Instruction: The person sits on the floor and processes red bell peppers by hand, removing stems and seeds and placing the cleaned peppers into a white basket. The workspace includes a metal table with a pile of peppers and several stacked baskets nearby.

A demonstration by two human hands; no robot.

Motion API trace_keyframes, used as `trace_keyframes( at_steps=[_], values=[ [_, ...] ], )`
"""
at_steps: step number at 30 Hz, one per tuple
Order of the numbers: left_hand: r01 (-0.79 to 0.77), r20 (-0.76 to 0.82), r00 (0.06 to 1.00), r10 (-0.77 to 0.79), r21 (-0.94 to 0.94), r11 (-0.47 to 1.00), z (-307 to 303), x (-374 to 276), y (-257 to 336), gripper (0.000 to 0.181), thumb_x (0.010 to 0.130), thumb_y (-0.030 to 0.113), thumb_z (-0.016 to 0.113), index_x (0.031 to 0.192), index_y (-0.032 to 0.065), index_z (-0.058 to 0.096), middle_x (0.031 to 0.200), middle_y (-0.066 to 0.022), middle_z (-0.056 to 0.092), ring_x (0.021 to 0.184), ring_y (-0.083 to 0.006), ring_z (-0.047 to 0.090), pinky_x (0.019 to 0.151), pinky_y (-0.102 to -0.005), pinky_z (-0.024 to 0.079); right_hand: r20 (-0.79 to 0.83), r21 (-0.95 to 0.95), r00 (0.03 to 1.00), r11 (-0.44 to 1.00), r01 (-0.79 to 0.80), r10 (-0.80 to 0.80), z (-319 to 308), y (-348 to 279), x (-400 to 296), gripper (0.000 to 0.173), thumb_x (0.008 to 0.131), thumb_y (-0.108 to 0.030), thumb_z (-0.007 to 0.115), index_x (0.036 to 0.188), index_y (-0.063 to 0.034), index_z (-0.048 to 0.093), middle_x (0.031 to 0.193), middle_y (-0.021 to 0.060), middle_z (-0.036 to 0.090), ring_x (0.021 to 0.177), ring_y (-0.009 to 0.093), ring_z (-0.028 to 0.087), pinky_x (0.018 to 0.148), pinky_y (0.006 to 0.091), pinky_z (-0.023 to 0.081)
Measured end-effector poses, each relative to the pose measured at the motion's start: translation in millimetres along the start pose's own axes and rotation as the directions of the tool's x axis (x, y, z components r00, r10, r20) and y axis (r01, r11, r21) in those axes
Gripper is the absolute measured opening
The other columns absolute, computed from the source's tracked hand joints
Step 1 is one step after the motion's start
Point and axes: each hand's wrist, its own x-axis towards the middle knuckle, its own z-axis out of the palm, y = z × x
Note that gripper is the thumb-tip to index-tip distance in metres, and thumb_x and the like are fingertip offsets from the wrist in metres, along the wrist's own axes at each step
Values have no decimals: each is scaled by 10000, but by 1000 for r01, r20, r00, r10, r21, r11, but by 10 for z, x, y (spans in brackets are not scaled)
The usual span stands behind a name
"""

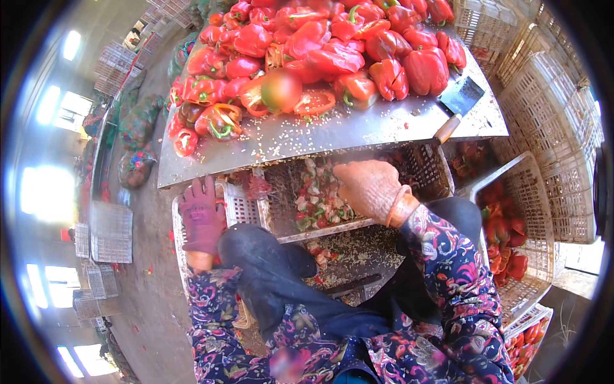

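My left hand (199, 216), in a purple work glove, rests with fingers apart at the rim of a white plastic crate (242, 204) left of my knee. It holds nothing. My right hand (371, 187), in an orange knit glove, is curled above a crate (288, 235) of pepper cores and scraps (319, 192). Whether anything is inside that curled hand is hidden. Before me, a metal tabletop (345, 129) bears a heap of red bell peppers (312, 53), some cut open, with scattered seeds. A broad-bladed tool (461, 98) with a wooden handle lies at its right edge, the handle overhanging.
Right of my knee stands a crate (539, 225) holding red peppers (503, 249). Tall stacked crates (547, 129) rise beyond it. Net sacks (139, 125) and more crates (111, 233) line the floor at left. Scraps and seeds (355, 254) lie between my legs.
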Motion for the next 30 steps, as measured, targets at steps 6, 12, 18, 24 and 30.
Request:
trace_keyframes(
  at_steps=[6,12,18,24,30],
  values=[
    [-285,-349,924,160,-344,895,199,1138,1100,483,745,118,651,1220,69,579,1222,-120,588,1002,-296,588,812,-412,506,116,-6,993,1000,-11,12,-25,-17,57,127,770,-162,627,829,-55,661,782,167,685,765,349,696,660,455,553],
    [-232,-307,941,140,-290,929,861,1860,1405,252,764,171,644,1001,85,647,978,-73,619,909,-274,595,763,-397,512,173,26,985,1000,2,-6,-19,-120,101,133,760,-153,641,772,-34,698,754,173,699,731,343,709,609,434,562],
    [270,290,951,-106,-947,-175,156,1687,1402,178,770,201,634,878,65,673,759,-90,666,714,-279,646,643,-380,514,228,-36,974,999,1,7,26,115,1,166,797,-167,619,902,-49,669,782,160,693,749,341,697,622,458,543],
    [338,332,931,-154,-941,16,536,1141,1277,233,766,187,685,899,-3,709,754,-64,686,574,-132,600,543,-290,477,347,-35,938,999,35,-21,150,-22,24,200,820,-204,619,872,-55,742,877,170,716,845,347,706,702,456,553],
    [524,529,837,-142,-849,-72,595,803,705,266,759,196,699,903,-27,706,723,-49,680,585,-129,611,549,-275,483,355,-105,934,992,68,-26,-72,-127,68,243,800,-261,640,910,-65,731,893,163,718,866,341,701,754,445,555]
  ],
)
